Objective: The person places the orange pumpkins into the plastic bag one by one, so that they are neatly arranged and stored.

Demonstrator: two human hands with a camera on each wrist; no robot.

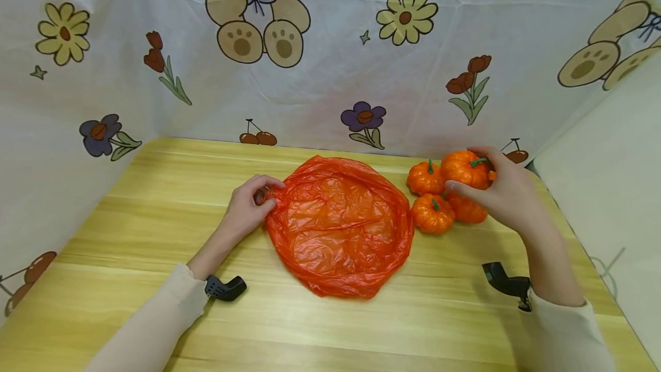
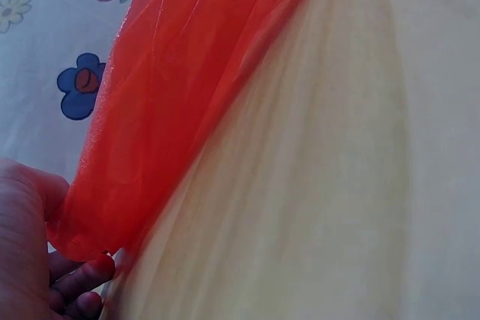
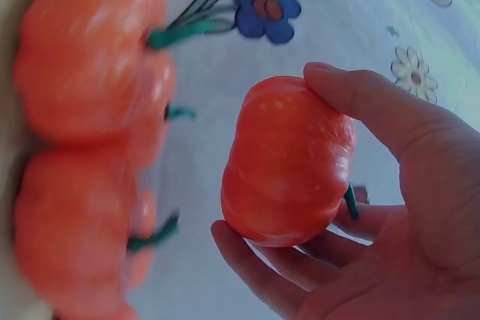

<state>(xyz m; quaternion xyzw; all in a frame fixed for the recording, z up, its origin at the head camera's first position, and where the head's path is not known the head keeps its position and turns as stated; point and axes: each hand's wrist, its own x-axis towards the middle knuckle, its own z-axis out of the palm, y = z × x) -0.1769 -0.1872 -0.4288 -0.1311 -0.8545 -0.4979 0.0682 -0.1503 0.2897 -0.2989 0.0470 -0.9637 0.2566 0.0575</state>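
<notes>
A thin red plastic bag lies spread on the table with its mouth facing up and its rim in a rough ring. My left hand pinches the rim on its left side; in the left wrist view the red film stretches up from the fingers. With thumb and fingers around it, my right hand holds a small orange toy pumpkin with a green stem. That pumpkin is raised over several similar ones, among them a front pumpkin beside the bag's right edge and a back pumpkin.
The wooden-patterned table meets a white cloth backdrop printed with bears and flowers. On the right stands a pale side panel. A black wrist mount sits by the left sleeve, and another black mount by the right.
</notes>
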